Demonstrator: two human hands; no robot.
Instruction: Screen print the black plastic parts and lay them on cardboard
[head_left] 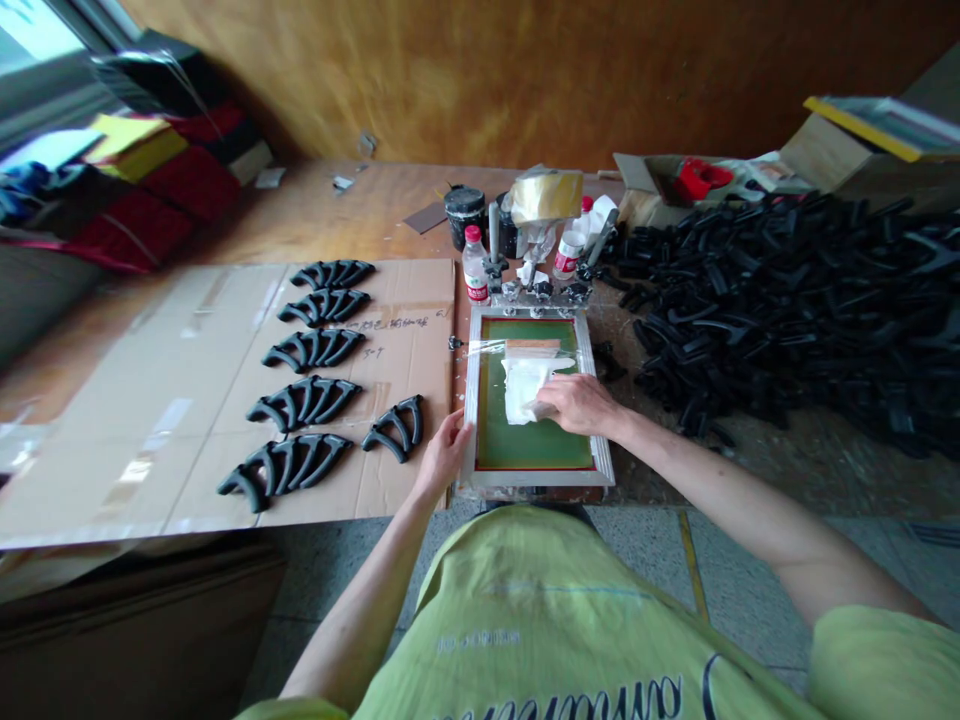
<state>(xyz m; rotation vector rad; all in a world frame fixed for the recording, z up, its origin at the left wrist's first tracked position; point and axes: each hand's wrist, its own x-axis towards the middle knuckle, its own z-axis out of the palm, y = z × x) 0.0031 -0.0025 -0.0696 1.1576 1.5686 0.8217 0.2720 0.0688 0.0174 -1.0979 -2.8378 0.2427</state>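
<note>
A screen printing frame [472,400] with pale metal edges and green mesh lies flat on the bench. My left hand [446,450] grips its left edge near the front corner. Over the mesh, my right hand [577,402] is closed, its fingertips at the lower right of a white patch [521,388]. Whether that patch is ink or cloth I cannot tell, and what the fingers pinch is mostly hidden. A wood-coloured strip [532,346], like a squeegee handle, lies just beyond the patch. Metal hinge clamps [540,288] sit at the frame's far end.
On the left, curved black plastic handles [307,402] stand in rows on a cardboard sheet [172,400]. A large heap of black parts [795,310] covers the right side. A red-capped bottle [475,265] and a dark tub [466,213] stand behind the frame.
</note>
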